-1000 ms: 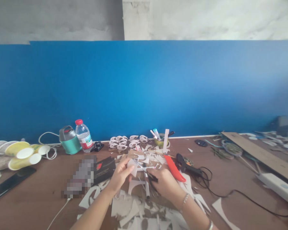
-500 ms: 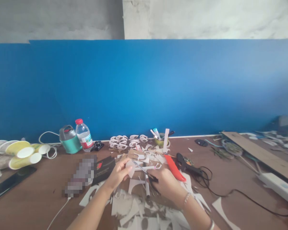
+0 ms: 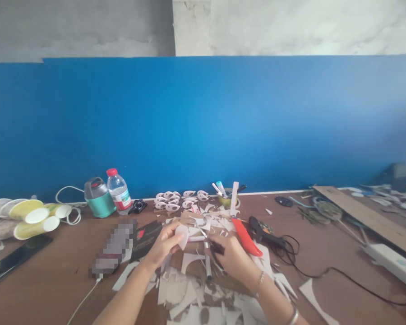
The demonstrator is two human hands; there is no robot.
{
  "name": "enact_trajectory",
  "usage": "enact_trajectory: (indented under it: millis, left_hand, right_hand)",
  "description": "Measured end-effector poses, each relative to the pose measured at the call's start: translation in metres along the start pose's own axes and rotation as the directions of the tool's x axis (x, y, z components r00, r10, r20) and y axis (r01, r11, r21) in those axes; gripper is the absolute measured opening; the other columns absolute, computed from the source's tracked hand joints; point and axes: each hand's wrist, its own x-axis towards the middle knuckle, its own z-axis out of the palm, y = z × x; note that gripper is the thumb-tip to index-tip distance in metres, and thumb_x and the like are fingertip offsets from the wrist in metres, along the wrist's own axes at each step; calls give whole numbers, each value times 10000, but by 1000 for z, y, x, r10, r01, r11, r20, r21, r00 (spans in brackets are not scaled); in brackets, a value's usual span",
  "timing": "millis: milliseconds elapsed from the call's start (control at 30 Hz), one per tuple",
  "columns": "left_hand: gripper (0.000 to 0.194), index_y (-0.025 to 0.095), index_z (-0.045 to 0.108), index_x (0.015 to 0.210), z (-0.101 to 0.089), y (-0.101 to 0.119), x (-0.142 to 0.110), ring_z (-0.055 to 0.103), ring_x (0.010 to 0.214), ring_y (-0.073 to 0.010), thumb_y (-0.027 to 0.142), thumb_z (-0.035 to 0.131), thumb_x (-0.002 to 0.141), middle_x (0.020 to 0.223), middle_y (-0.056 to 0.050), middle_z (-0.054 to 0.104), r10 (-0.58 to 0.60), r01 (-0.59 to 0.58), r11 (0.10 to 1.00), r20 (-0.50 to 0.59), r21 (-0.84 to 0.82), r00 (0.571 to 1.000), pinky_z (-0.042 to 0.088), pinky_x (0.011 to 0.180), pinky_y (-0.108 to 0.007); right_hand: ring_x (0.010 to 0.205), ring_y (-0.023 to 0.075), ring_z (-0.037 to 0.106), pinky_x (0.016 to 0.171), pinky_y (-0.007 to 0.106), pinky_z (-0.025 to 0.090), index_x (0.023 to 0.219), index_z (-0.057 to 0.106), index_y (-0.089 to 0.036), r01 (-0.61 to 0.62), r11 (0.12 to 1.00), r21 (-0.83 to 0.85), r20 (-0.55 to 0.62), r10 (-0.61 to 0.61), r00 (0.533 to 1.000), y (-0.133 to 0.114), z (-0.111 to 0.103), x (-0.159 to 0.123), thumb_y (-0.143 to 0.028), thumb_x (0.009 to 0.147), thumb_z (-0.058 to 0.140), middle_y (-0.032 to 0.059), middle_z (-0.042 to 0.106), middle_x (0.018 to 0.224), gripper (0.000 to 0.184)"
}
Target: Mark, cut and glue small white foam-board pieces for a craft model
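Between the thumb and fingers of my left hand (image 3: 167,241) is a small white paper piece (image 3: 182,237) with a rounded edge. My right hand (image 3: 227,250) is closed around the dark handles of a pair of scissors (image 3: 205,235), whose blades point up and left, a short way from the paper. Below the hands, a marker (image 3: 208,265) lies among white paper scraps (image 3: 179,289). Several curled white paper shapes (image 3: 172,207) sit in rows behind my left hand. A cup with pens (image 3: 227,198) stands behind my right hand.
Right of my right hand lie a red-orange curved piece (image 3: 246,238) and a black corded tool (image 3: 265,234). A water bottle (image 3: 119,192) and a teal container (image 3: 99,201) stand at the back left, near paper cups (image 3: 30,216). A white power strip (image 3: 392,266) is far right.
The scissors have drawn back from the paper piece, which now shows a more rounded outline. My left hand has shifted slightly left with it.
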Motion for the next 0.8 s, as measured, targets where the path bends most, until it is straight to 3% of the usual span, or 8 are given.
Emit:
enact_trajectory:
  millis: [167, 500, 800]
  left_hand:
    - [344, 146, 617, 804, 3, -8, 1, 384, 465, -56, 459, 725, 712, 643, 19, 535, 26, -33, 996, -81, -87, 996, 249, 398, -180]
    - [239, 159, 614, 816, 3, -16, 0, 427, 481, -57, 397, 635, 830, 703, 7, 570, 91, -90, 996, 15, -18, 996, 305, 426, -195]
    - [242, 163, 592, 817, 9, -12, -1, 439, 439, -50, 401, 632, 831, 699, 18, 575, 86, -84, 995, 38, -50, 996, 300, 415, -200]
  right_hand:
    - [618, 157, 512, 577, 257, 399, 918, 692, -163, -11, 977, 211, 14, 8, 1000, -5, 8, -1, -265, 798, 569, 16, 641, 703, 199]
    - [566, 115, 355, 528, 238, 299, 837, 688, -181, 52, 981, 185, 26, -58, 998, -2, 16, -2, -239, 790, 573, -36, 506, 604, 136]
    - [579, 118, 436, 562, 225, 366, 834, 690, -169, 67, 976, 208, 25, -73, 997, -3, 17, -2, -221, 807, 544, -17, 591, 640, 158]
